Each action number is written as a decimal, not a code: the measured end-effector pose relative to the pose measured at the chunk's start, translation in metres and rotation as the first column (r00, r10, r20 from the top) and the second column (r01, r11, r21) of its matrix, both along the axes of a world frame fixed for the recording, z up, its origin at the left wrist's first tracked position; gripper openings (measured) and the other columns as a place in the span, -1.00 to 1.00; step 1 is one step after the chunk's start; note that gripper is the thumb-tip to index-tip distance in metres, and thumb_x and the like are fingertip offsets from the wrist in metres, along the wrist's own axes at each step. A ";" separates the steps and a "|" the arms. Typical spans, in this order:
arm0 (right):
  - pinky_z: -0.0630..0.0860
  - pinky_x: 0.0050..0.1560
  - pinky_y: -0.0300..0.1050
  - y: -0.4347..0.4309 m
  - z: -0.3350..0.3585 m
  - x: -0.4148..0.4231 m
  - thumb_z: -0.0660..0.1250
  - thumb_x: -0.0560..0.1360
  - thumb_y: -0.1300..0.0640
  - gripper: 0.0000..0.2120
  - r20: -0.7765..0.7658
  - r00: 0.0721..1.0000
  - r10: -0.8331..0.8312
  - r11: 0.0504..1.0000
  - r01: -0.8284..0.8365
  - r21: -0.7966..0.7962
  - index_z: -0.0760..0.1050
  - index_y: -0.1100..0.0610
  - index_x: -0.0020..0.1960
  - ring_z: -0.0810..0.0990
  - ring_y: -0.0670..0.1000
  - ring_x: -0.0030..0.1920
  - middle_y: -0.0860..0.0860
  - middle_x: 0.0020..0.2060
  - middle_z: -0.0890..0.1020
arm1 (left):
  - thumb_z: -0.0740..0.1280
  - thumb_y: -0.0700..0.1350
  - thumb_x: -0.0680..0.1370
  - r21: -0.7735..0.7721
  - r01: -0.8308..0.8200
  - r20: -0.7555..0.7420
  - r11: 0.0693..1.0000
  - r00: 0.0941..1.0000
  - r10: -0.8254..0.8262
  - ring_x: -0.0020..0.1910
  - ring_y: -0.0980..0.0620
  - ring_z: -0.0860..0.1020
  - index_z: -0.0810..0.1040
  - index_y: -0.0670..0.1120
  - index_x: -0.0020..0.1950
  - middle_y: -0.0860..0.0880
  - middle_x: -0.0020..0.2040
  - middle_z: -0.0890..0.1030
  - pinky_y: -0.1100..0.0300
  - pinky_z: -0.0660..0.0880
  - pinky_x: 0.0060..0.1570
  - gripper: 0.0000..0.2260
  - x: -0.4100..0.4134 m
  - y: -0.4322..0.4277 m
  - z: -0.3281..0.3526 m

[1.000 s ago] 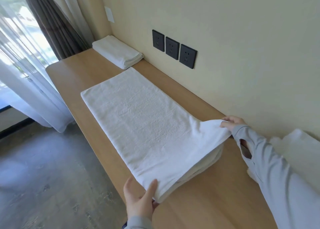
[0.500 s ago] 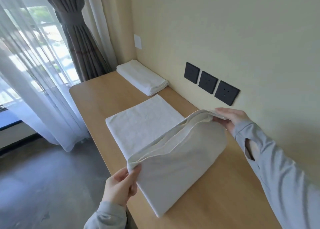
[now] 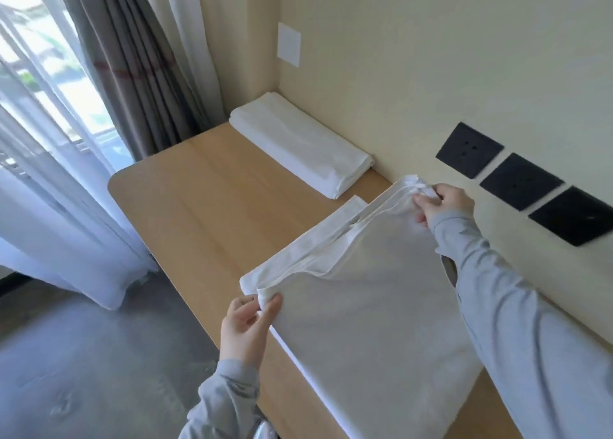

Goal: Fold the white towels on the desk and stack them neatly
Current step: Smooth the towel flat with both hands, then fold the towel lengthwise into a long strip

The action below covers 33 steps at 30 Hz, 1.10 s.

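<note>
White towel (image 3: 371,322) doubled over, layered hems bunched, slightly uneven.

We are in what looks like a hotel room or bedroom: a light wooden wall-mounted desk (image 3: 212,199) below three black square wall sockets (image 3: 520,181), sheer white curtains (image 3: 49,206) beside grey pleated drapes (image 3: 132,73), and grey floor (image 3: 83,355).

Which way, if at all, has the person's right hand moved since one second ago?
Yes. The right hand, its grip on the white towel's corner, moved toward the folded towel stack, past the black wall sockets.
</note>
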State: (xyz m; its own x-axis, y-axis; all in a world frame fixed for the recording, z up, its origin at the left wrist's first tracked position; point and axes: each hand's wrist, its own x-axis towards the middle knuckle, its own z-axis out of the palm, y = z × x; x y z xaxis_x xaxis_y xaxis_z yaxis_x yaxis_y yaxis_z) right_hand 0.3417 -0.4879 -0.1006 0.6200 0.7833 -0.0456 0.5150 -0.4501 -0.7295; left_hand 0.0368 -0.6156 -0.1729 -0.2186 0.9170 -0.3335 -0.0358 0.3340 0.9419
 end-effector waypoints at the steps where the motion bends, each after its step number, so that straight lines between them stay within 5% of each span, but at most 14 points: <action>1: 0.45 -0.38 -0.27 0.013 -0.008 -0.007 0.35 0.47 0.08 -0.87 0.013 1.000 -0.004 0.999 0.005 -0.037 0.54 0.13 -0.19 0.49 -0.06 -0.54 0.02 -0.48 0.56 | 0.44 -0.16 0.44 -0.012 0.004 -0.013 1.000 1.000 -0.004 -0.30 0.26 0.49 0.64 -0.20 -0.32 -0.02 -0.20 0.50 0.55 0.35 -0.28 -0.83 -0.005 0.011 -0.006; 6: 0.45 -0.17 -0.15 0.066 -0.063 -0.036 0.29 0.47 0.12 -0.82 0.009 0.998 0.068 0.969 -0.064 -0.239 0.38 0.12 -0.27 0.55 0.09 -0.25 0.11 -0.26 0.52 | 0.42 -0.11 0.47 -0.133 -0.015 -0.106 0.991 0.994 0.001 -0.28 -0.06 0.41 0.45 -0.42 -0.33 -0.06 -0.35 0.42 0.08 0.38 -0.17 -0.62 -0.023 0.048 -0.053; 7: 0.45 -0.08 -0.10 0.073 -0.075 -0.040 0.28 0.48 0.14 -0.92 -0.008 0.997 0.083 0.960 -0.082 -0.269 0.45 0.13 -0.17 0.54 0.10 -0.16 0.15 -0.16 0.53 | 0.42 -0.10 0.47 -0.148 -0.016 -0.126 0.989 0.992 -0.003 -0.29 -0.06 0.41 0.46 -0.41 -0.34 -0.06 -0.35 0.42 0.07 0.38 -0.17 -0.61 -0.025 0.051 -0.061; 9: 0.40 0.03 -0.07 0.085 -0.096 -0.045 0.27 0.51 0.15 -0.73 -0.035 0.996 0.076 0.953 -0.083 -0.293 0.45 0.22 0.17 0.45 0.05 -0.05 0.14 -0.01 0.50 | 0.42 -0.07 0.47 -0.140 -0.010 -0.190 0.990 0.982 -0.017 -0.33 -0.05 0.41 0.45 -0.34 -0.38 -0.03 -0.38 0.42 0.10 0.34 -0.24 -0.61 -0.030 0.056 -0.075; 13: 0.36 -0.05 -0.08 0.092 -0.117 -0.043 0.26 0.53 0.12 -0.82 0.107 0.985 0.137 0.950 -0.100 -0.296 0.45 0.26 -0.06 0.45 0.10 -0.06 0.15 -0.14 0.46 | 0.39 -0.06 0.48 -0.119 0.034 -0.223 0.992 0.973 -0.061 -0.33 0.00 0.43 0.49 -0.25 -0.42 0.00 -0.37 0.45 0.15 0.31 -0.28 -0.65 -0.036 0.062 -0.093; 18: 0.19 -0.37 -0.10 0.087 -0.121 -0.037 0.26 0.52 0.14 -0.66 0.179 0.974 0.136 0.984 -0.112 -0.139 0.22 0.15 -0.37 0.31 0.08 -0.29 0.01 -0.45 0.34 | 0.39 -0.17 0.50 -0.151 0.011 0.071 0.989 0.997 0.000 -0.19 0.01 0.47 0.57 -0.19 -0.40 -0.08 -0.21 0.52 0.07 0.34 -0.07 -0.73 -0.042 0.061 -0.102; 20: 0.14 -0.36 -0.09 0.086 -0.123 -0.039 0.25 0.54 0.12 -0.65 0.205 0.964 0.169 0.979 -0.140 -0.150 0.20 0.13 -0.35 0.33 0.09 -0.29 0.00 -0.45 0.35 | 0.36 -0.18 0.51 -0.166 0.005 0.078 0.986 0.997 0.008 -0.15 0.01 0.49 0.60 -0.19 -0.35 -0.10 -0.16 0.54 0.06 0.35 -0.03 -0.76 -0.042 0.060 -0.103; 24: 0.34 -0.08 -0.06 0.089 -0.128 -0.044 0.20 0.57 0.14 -0.80 0.297 0.913 0.278 0.941 -0.198 -0.273 0.46 0.23 0.11 0.48 0.20 0.04 0.18 0.05 0.54 | 0.39 -0.13 0.49 -0.132 0.013 -0.251 0.991 0.967 -0.046 -0.31 0.12 0.47 0.53 -0.04 -0.42 -0.12 -0.20 0.52 0.27 0.35 -0.23 -0.74 -0.038 0.061 -0.091; 26: 0.33 0.06 -0.14 0.086 -0.127 -0.040 0.24 0.55 0.19 -0.70 0.272 0.919 0.286 0.951 -0.238 -0.196 0.42 0.20 0.27 0.46 0.16 0.16 0.14 0.21 0.46 | 0.44 -0.18 0.44 -0.077 -0.003 -0.381 0.997 0.924 -0.027 -0.29 0.16 0.52 0.56 -0.04 -0.07 -0.08 -0.03 0.49 0.38 0.41 -0.29 -0.88 -0.037 0.064 -0.080; 28: 0.28 -0.04 -0.38 0.078 -0.124 -0.034 0.28 0.51 0.28 -0.72 0.252 0.913 0.320 0.947 -0.311 -0.075 0.47 0.24 0.22 0.49 0.14 0.09 0.15 0.17 0.48 | 0.46 -0.22 0.42 0.040 0.017 -0.505 0.999 0.863 0.005 -0.14 0.00 0.53 0.46 -0.14 0.22 -0.09 0.12 0.41 0.34 0.48 -0.08 -0.60 -0.036 0.069 -0.074; 30: 0.31 -0.05 -0.46 0.073 -0.118 -0.029 0.28 0.46 0.40 -0.74 0.277 0.861 0.427 0.896 -0.445 0.001 0.51 0.27 0.13 0.51 0.10 0.02 0.16 0.11 0.51 | 0.40 -0.07 0.43 0.156 0.154 -0.663 0.976 0.748 -0.012 -0.04 -0.13 0.49 0.52 -0.20 0.17 -0.15 0.09 0.47 0.03 0.44 0.08 -0.63 -0.030 0.080 -0.062; 33: 0.42 0.13 -0.07 0.079 -0.110 -0.030 0.29 0.36 0.49 -0.66 0.478 0.603 0.639 0.710 -0.701 -0.064 0.55 0.27 0.10 0.52 0.19 0.10 0.13 0.10 0.58 | 0.20 0.12 0.41 0.146 0.368 -0.816 0.919 0.569 -0.098 -0.14 -0.21 0.54 0.61 -0.18 0.02 -0.10 -0.10 0.58 -0.04 0.45 -0.10 -0.56 -0.011 0.096 -0.055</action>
State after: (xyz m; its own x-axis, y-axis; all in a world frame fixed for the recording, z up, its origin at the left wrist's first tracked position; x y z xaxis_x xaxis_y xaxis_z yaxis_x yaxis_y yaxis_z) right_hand 0.3117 -0.4089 -0.2109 -0.1582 0.9656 0.2063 0.9037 0.2258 -0.3637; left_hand 0.0253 -0.5195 -0.2276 -0.0327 0.9915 0.1257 0.7950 -0.0504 0.6045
